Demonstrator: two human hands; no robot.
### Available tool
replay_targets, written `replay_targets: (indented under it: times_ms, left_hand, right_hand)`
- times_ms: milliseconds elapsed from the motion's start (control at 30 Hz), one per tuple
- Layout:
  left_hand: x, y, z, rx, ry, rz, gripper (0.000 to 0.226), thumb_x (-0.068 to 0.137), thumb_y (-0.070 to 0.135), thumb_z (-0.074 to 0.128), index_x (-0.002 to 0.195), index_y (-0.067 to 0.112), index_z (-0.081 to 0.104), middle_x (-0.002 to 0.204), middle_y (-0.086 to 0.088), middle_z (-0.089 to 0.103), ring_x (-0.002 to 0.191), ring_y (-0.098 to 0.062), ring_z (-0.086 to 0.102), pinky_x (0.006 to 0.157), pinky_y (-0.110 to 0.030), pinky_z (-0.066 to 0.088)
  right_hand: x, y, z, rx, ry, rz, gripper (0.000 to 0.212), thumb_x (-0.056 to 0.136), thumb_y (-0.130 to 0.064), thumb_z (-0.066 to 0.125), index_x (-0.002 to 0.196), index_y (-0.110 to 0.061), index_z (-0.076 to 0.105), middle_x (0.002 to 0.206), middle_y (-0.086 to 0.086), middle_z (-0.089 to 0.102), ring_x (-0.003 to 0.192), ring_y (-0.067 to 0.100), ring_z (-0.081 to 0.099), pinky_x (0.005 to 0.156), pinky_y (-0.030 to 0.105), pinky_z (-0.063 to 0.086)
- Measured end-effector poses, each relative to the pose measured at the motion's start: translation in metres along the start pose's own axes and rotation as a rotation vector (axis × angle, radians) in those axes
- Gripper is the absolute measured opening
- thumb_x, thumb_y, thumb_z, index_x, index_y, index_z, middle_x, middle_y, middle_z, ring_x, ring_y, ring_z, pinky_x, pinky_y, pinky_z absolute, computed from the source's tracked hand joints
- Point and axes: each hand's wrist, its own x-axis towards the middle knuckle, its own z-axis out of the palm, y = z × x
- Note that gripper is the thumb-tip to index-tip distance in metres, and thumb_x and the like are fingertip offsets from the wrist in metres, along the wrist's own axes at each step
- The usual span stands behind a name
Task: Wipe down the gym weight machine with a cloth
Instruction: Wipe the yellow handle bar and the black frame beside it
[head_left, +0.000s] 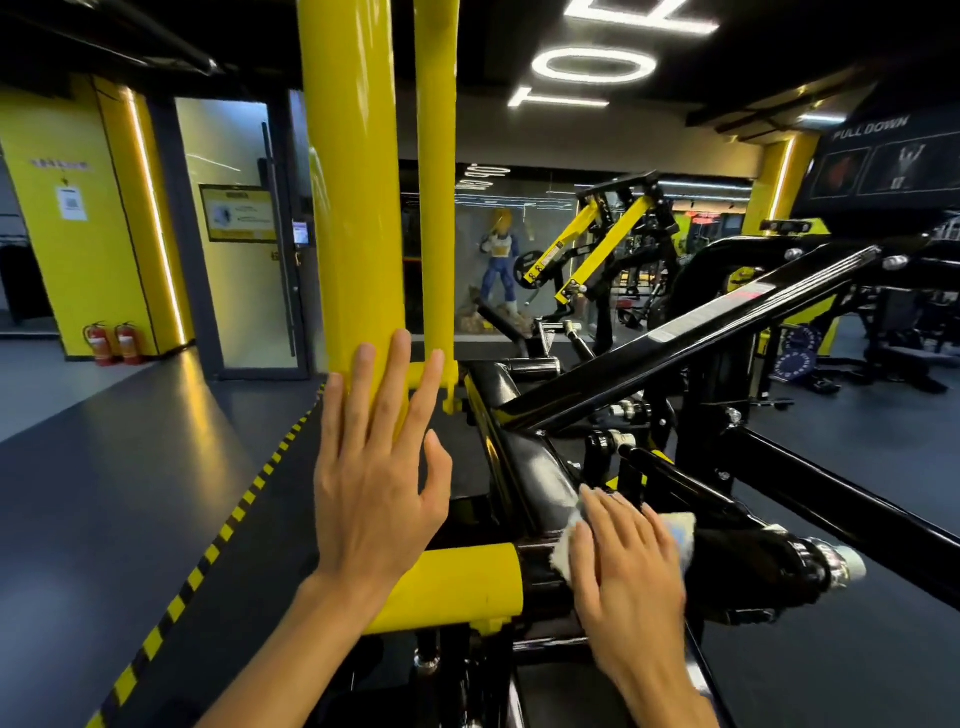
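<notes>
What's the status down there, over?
Left hand open, flat against yellow post. Right hand open, pressing cloth onto black frame tube. Nothing in the way.

Taking the thick yellow post (353, 208) as landmark: left of it the dark floor (130, 493) lies open out to the striped hazard tape (228, 525). Just right of it a thinner yellow post (435, 182) leaves only a narrow slot. Below it a short yellow tube (457, 587) juts sideways. Farther right, black frame bars (701, 332) cross diagonally, with gaps between them showing floor.
</notes>
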Motion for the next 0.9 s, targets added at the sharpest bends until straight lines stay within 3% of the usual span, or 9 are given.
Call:
replay_targets:
  times_ms: [100,200,367,500,633,767,900]
  left_hand:
    - [0.0,0.0,0.0,0.002,0.001,-0.001,0.068,0.095,0.015,0.056,0.158,0.017,0.029,0.168,-0.009,0.017,0.157,-0.029,0.008,0.126,-0.052,0.013]
    - [0.0,0.0,-0.001,-0.004,-0.006,-0.005,0.068,0.096,0.016,0.055,0.158,0.017,0.029,0.168,-0.009,0.017,0.157,-0.028,0.008,0.126,-0.053,0.015]
    - [-0.001,-0.002,-0.001,-0.001,-0.014,0.006,0.069,0.095,0.015,0.056,0.159,0.018,0.027,0.168,-0.007,0.016,0.157,-0.028,0.007,0.126,-0.053,0.015]
    - [-0.002,-0.003,0.0,0.009,-0.018,0.013,0.069,0.096,0.016,0.055,0.159,0.018,0.027,0.168,-0.008,0.014,0.157,-0.029,0.006,0.126,-0.053,0.013]
    - [0.0,-0.001,0.0,-0.013,-0.006,0.002,0.07,0.095,0.016,0.058,0.158,0.017,0.028,0.168,-0.009,0.016,0.157,-0.028,0.007,0.126,-0.052,0.012]
    - [-0.001,-0.001,0.0,-0.038,0.006,-0.003,0.069,0.094,0.015,0.058,0.158,0.017,0.031,0.167,-0.009,0.018,0.157,-0.028,0.008,0.127,-0.051,0.012]
    - [-0.001,-0.002,0.0,-0.026,0.006,-0.001,0.068,0.095,0.016,0.056,0.158,0.017,0.03,0.168,-0.009,0.018,0.157,-0.028,0.008,0.127,-0.049,0.01]
  right_hand:
    - [-0.002,-0.014,0.012,-0.101,0.005,0.099,0.052,0.105,-0.035,0.031,0.136,-0.008,0.062,0.133,0.009,0.067,0.129,0.025,0.057,0.117,0.035,0.023]
    - [-0.017,-0.057,0.028,0.002,0.05,0.078,0.053,0.103,-0.032,0.031,0.13,-0.003,0.066,0.133,0.014,0.067,0.132,0.026,0.053,0.12,0.036,0.02]
    - [-0.042,-0.127,0.036,0.16,-0.054,-0.203,0.056,0.108,-0.034,0.023,0.132,-0.01,0.067,0.138,0.003,0.064,0.136,0.022,0.055,0.117,0.042,0.032]
    - [-0.035,-0.091,0.024,0.119,-0.107,-0.371,0.049,0.107,-0.042,0.033,0.137,-0.019,0.064,0.141,0.0,0.063,0.136,0.019,0.055,0.113,0.041,0.037]
    - [-0.022,-0.021,0.005,0.045,-0.03,-0.228,0.055,0.107,-0.045,0.028,0.14,-0.017,0.061,0.143,0.004,0.061,0.137,0.023,0.052,0.112,0.048,0.038]
    - [-0.01,-0.005,-0.001,-0.105,-0.061,-0.023,0.054,0.105,-0.037,0.028,0.142,-0.012,0.059,0.145,0.008,0.059,0.143,0.025,0.045,0.122,0.046,0.024]
    - [0.014,-0.006,-0.002,-0.156,-0.379,-0.236,0.068,0.104,-0.045,0.002,0.154,-0.014,0.036,0.161,0.0,0.032,0.154,0.02,0.018,0.125,0.032,-0.002]
